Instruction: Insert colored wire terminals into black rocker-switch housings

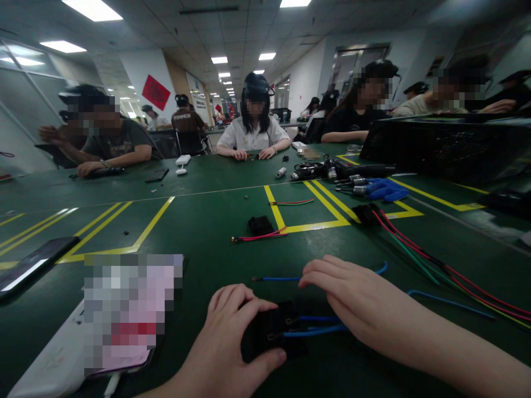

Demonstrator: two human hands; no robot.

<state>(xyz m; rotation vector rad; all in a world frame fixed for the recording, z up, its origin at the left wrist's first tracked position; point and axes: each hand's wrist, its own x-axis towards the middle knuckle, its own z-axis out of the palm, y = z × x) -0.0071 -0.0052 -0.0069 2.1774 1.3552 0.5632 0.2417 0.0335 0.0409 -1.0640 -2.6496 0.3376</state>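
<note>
My left hand point(240, 342) is curled round a black block-like part point(265, 331) lying on the green table, its thumb along the near side and fingers at the far side. Two blue wires point(311, 327) with metal ends run from the block to the right and pass under my right hand point(348, 293). That hand hovers palm down with its fingers stretched out, its thumb hidden. Its fingertips are over or against a separate blue wire point(277, 279) with a crimped metal end; whether they touch it I cannot tell.
Ahead lie a small black part point(260, 225) and red wires point(261, 236). Red and green wires point(415, 243) stretch to the right. Electric screwdrivers point(352, 182) and a blue glove point(385, 189) lie farther off. Phones point(39, 262) are at left. A person point(255, 121) sits opposite.
</note>
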